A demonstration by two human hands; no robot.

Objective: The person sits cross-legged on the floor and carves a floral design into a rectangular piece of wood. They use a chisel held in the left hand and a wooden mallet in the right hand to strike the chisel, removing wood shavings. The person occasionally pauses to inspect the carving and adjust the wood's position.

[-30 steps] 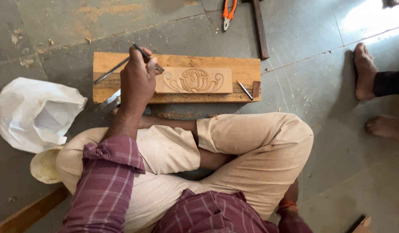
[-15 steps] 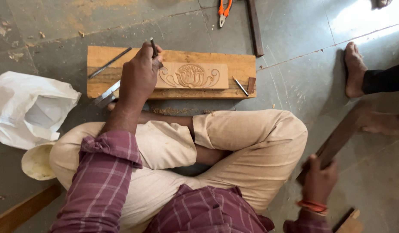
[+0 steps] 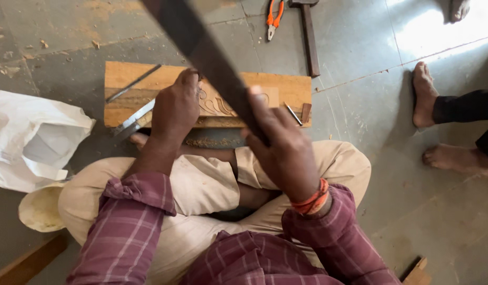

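Raised since half a second ago, the right hand now holds a long dark wooden bar slanting up over the wooden board, having come from low beside the knee. Left of the board, a white plastic bag lies on the floor. On the board's left part rest a thin metal rod and a flat chisel. The left hand is closed around a tool whose tip is hidden, set against the carved panel at the board's middle. The right hand's fingers are wrapped tight round the bar. Beyond the board lie orange-handled pliers and a hammer. Right of the board, another person's bare feet rest on the floor.
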